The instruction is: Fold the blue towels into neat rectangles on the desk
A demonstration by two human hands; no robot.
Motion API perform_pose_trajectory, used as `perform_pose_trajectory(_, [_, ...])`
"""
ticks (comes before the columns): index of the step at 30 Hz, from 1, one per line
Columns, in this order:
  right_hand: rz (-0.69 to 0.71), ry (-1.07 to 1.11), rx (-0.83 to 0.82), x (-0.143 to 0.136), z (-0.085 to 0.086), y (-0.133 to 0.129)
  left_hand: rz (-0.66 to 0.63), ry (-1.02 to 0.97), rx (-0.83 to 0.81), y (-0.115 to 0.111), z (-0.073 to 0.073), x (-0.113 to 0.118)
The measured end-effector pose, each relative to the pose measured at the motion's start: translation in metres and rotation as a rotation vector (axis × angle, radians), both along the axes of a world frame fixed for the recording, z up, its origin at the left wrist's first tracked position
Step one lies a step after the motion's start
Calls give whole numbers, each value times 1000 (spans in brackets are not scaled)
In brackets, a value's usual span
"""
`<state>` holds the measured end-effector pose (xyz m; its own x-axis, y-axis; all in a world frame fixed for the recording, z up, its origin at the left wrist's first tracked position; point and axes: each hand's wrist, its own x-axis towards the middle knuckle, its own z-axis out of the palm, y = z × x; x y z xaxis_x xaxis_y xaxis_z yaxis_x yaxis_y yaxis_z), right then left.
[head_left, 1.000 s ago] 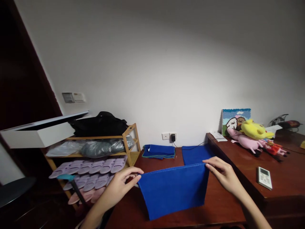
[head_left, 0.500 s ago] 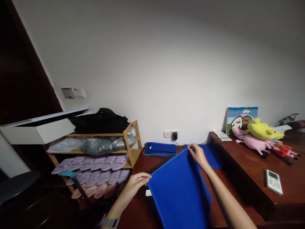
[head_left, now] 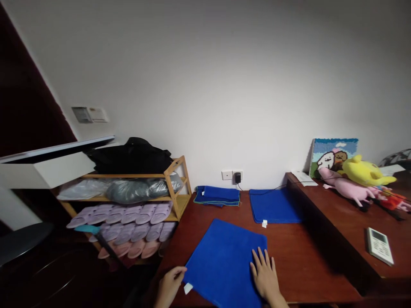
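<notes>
A blue cloth (head_left: 224,261) lies spread at a slant on the brown wooden table, a white tag (head_left: 188,288) at its left corner. My left hand (head_left: 171,284) pinches that corner between thumb and fingers. Flat on the cloth's right side rests my right hand (head_left: 266,276), fingers spread. Behind, against the wall, is a folded blue cloth stack (head_left: 274,206) with a white tag at its front edge. Another bunch of folded blue cloths (head_left: 217,196) with greenish edging sits at the back left of the table.
Left of the table stands a wooden rack (head_left: 176,188) with rows of slippers (head_left: 138,214) and a black bag (head_left: 131,158). A raised wooden surface (head_left: 340,226) on the right bears plush toys (head_left: 362,175) and a white remote-like device (head_left: 379,246). A black plug (head_left: 237,177) trails a cable.
The blue cloth, held up by both hands before, has come down onto the table. My right hand has let go of its corner and now presses flat; the left has moved lower.
</notes>
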<state>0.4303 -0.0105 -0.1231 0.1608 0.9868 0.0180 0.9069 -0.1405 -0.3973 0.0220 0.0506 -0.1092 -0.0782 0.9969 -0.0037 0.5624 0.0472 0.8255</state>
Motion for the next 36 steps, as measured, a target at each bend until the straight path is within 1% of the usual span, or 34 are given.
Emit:
perform_pose_trajectory(1, [9, -34, -28, 5, -2, 0, -12, 31, 5, -1, 0, 0])
perform_pose_trajectory(2, [36, -57, -42, 9, -1, 4, -22, 62, 11, -3, 1, 1])
perform_pose_trajectory(4, [114, -86, -49, 15, 8, 21, -28, 136, 22, -10, 5, 6])
perform_pose_trajectory(7, [222, -90, -56, 23, 24, 49, -14, 317, 59, -30, 10, 17])
perform_pose_trajectory(9, [260, -85, -53, 29, 28, 59, -10, 457, 103, -46, 10, 24])
perform_pose_trajectory(12, [240, -83, -72, 38, 22, 59, -42, 600, 129, -66, 9, 28])
perform_pose_trajectory(14, [220, -78, -90, 44, 14, 54, -63, 649, 119, -71, 10, 27])
perform_pose_trajectory(16, [212, -63, -91, 47, 8, 52, -53, 690, 150, -67, 14, 27])
perform_pose_trajectory(19, [167, -24, -67, 45, 10, 62, -53, 707, 301, -49, 21, 37])
perform_pose_trajectory(22, [87, 4, -61, 33, 18, 86, -163, 677, 453, -26, 21, 64])
perform_pose_trajectory(24, [69, -8, -69, 25, 21, 103, -246, 691, 506, -14, 15, 84])
perform_pose_trajectory(27, [66, -33, -85, 18, 15, 117, -353, 760, 503, -5, -4, 102])
perform_pose_trajectory(29, [53, -29, -84, 17, 8, 119, -399, 792, 469, -3, -18, 103])
perform_pose_trajectory(31, [35, -23, -77, 18, 2, 118, -420, 802, 425, -4, -28, 99])
perform_pose_trajectory(33, [26, -14, -62, 19, 1, 117, -428, 798, 383, -3, -30, 95])
perform_pose_trajectory(35, [26, -1, -48, 19, 3, 115, -417, 783, 364, 3, -25, 97])
perform_pose_trajectory(36, [28, 3, -45, 19, 4, 115, -405, 771, 368, 7, -21, 102])
